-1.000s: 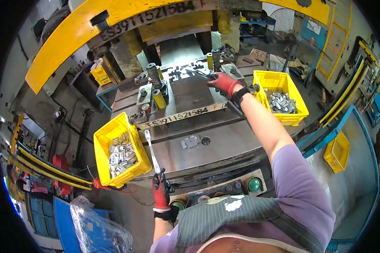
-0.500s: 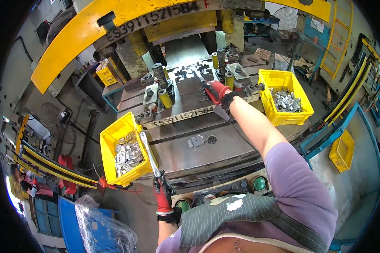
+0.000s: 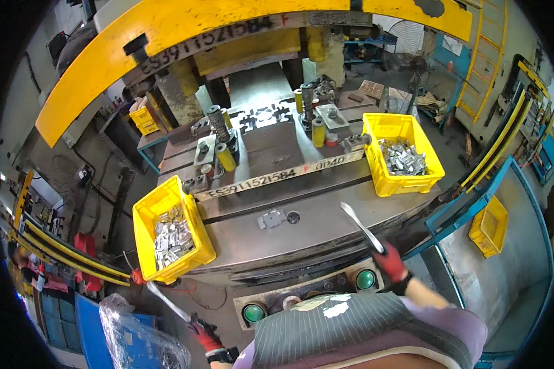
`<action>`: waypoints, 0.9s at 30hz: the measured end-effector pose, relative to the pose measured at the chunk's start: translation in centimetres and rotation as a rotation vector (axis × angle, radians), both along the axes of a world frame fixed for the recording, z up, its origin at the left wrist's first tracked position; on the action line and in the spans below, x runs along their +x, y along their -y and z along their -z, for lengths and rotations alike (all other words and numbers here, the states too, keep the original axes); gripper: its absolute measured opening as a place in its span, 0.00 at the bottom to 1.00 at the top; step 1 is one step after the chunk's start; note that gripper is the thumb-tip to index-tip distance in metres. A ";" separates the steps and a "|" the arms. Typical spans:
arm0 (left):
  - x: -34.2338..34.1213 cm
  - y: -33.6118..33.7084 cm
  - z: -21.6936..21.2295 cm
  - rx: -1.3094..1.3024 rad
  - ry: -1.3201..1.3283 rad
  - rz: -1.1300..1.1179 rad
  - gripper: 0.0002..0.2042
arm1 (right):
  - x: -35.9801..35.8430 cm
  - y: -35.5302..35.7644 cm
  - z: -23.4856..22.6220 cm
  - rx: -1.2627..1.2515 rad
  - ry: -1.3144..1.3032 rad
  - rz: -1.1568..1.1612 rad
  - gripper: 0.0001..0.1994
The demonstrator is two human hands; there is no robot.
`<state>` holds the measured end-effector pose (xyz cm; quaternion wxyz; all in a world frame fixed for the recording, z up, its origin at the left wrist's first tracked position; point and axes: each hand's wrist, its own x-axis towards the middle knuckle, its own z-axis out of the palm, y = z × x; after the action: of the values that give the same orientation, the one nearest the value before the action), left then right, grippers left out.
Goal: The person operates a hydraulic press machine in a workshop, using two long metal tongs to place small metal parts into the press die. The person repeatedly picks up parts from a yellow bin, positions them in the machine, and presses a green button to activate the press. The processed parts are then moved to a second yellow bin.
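My left hand (image 3: 204,332), in a red and black glove, is low at the left, closed around a long silver hand tool (image 3: 169,301) below the left yellow bin (image 3: 194,267). My right hand (image 3: 389,261), gloved alike, grips a similar slim silver tool (image 3: 360,224) over the front edge of the press table (image 3: 246,243). The exact kind of both tools is unclear. No workpiece shows at either tip. Small silver metal parts lie in the left bin and in the right yellow bin (image 3: 406,186). Farther back, a lit die (image 3: 264,115) sits under the press.
Guide posts (image 3: 226,157) stand at both sides of the die. A control panel with a left green button (image 3: 254,312) and a right green button (image 3: 365,280) is close before me. At the right, a blue-framed metal cart (image 3: 517,270) holds another yellow bin (image 3: 489,227).
My right hand has drawn back from the die toward me with its tool. My left hand has dropped lower and leftward, its tool moving off the left bin's side. The view has shifted slightly.
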<state>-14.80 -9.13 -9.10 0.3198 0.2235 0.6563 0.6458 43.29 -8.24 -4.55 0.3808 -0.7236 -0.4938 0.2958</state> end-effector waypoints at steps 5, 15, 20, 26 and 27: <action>-0.5 2.5 9.4 -0.336 0.395 0.001 0.11 | 0.2 10.9 7.5 -0.056 -0.404 0.518 0.22; 5.0 -3.5 7.0 -0.554 -0.407 0.952 0.09 | 0.6 8.3 15.4 -0.146 -0.739 0.291 0.22; 5.5 -3.8 6.8 -0.502 -0.265 0.849 0.10 | 0.9 8.0 16.7 -0.193 -0.459 0.282 0.15; 4.9 -3.7 7.5 -0.587 -0.208 0.855 0.12 | 1.4 8.2 17.2 -0.399 -0.597 0.264 0.10; 4.5 -3.6 8.4 -0.570 -0.239 0.833 0.13 | 1.5 8.1 17.6 -0.467 -0.589 0.256 0.11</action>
<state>-10.31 -5.49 -17.47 0.5208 0.4418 0.6935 0.2293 44.79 -16.35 -22.18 0.3653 -0.7308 -0.1887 0.5449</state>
